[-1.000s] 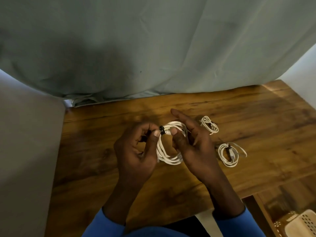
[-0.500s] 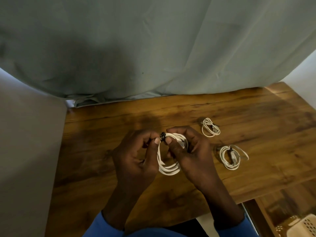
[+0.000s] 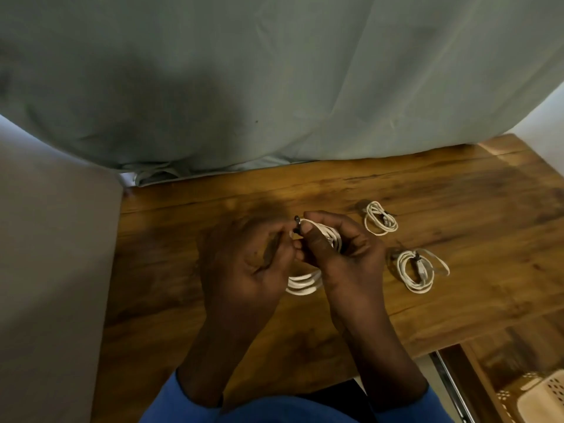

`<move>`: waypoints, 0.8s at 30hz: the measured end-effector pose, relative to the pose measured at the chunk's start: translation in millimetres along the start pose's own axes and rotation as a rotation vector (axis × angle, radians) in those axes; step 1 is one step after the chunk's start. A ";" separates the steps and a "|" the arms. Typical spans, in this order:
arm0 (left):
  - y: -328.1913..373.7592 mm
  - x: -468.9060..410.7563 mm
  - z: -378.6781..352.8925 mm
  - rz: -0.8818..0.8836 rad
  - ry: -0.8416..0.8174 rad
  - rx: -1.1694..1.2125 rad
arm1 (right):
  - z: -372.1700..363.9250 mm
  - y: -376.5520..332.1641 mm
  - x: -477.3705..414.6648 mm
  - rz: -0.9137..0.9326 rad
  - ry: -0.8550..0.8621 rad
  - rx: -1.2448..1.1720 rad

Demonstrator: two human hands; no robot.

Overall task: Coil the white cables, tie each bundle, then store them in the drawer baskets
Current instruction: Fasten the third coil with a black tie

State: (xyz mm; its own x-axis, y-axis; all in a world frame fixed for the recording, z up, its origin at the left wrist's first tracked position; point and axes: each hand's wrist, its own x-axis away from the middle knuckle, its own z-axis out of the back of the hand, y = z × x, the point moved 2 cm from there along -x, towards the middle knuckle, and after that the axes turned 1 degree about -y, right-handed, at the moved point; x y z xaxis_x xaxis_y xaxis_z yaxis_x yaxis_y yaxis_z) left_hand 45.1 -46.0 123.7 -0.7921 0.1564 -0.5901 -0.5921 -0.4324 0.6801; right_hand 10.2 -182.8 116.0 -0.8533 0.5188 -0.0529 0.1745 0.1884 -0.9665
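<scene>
Above the middle of the wooden table, both my hands hold one coiled white cable. My right hand grips the coil's upper loops, with thumb and forefinger at a small black tie on top. My left hand pinches the coil beside that tie from the left. The coil's lower loops show between my palms. Two more coiled white cables lie on the table to the right: a small bundle further back and a larger bundle nearer, each with a dark tie.
A grey-green curtain hangs over the table's back edge. A beige upholstered surface borders the table on the left. At bottom right an open drawer holds a cream perforated basket.
My hands have closed in together around the coil. My right fingers curled over the upper loops and its thumb moved up to the black tie.
</scene>
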 end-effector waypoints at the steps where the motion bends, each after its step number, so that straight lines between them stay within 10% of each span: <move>1: 1.7 -1.2 -0.1 -0.006 -0.010 -0.046 | -1.8 0.7 2.3 0.013 0.019 0.005; 24: -13.1 -44.7 19.5 0.161 -0.228 0.220 | -22.2 -7.4 10.7 0.114 0.074 0.042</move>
State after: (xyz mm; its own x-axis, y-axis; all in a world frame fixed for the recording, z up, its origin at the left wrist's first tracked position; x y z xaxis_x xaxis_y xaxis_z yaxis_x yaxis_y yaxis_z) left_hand 85.4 -30.0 149.7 -0.8760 0.3064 -0.3724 -0.4552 -0.2702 0.8484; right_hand 10.7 -160.1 128.1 -0.7904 0.5950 -0.1454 0.2460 0.0909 -0.9650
